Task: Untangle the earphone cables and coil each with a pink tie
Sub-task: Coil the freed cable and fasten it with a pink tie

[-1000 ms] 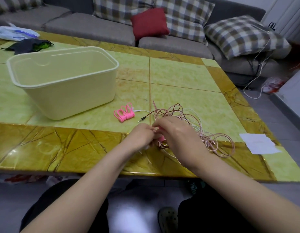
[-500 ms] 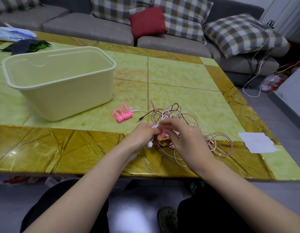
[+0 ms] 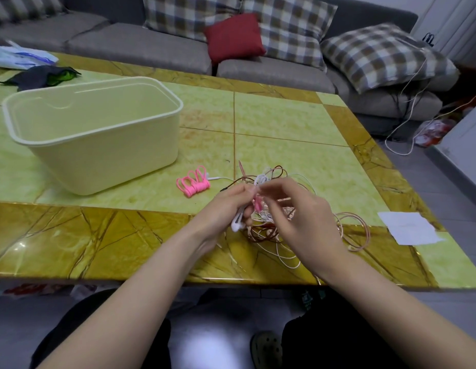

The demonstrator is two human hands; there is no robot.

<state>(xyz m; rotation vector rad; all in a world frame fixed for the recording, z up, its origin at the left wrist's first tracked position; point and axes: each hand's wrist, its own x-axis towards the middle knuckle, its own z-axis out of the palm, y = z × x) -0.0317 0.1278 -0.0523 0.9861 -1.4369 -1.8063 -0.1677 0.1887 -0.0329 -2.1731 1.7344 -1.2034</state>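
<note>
A tangle of pink, brown and white earphone cables [image 3: 348, 227] lies on the near right part of the green and gold table [image 3: 284, 121]. My left hand [image 3: 226, 209] grips a small coil of white earphone cable [image 3: 238, 222], whose earbuds stick out below the fingers. A pink tie [image 3: 258, 205] sits on that coil between both hands. My right hand [image 3: 298, 211] pinches the top of the pink tie and coil with thumb and forefinger. A bunch of spare pink ties [image 3: 194, 181] lies on the table to the left of the hands.
A cream plastic tub [image 3: 98, 145] stands on the left of the table. A white paper slip [image 3: 407, 227] lies near the right edge. A dark cloth [image 3: 42, 77] and a plastic bag [image 3: 21, 58] are at the far left. A grey sofa with cushions runs behind.
Both hands have lifted a little off the tangle with the white coil. The right hand's fingers have spread and now pinch the pink tie from above.
</note>
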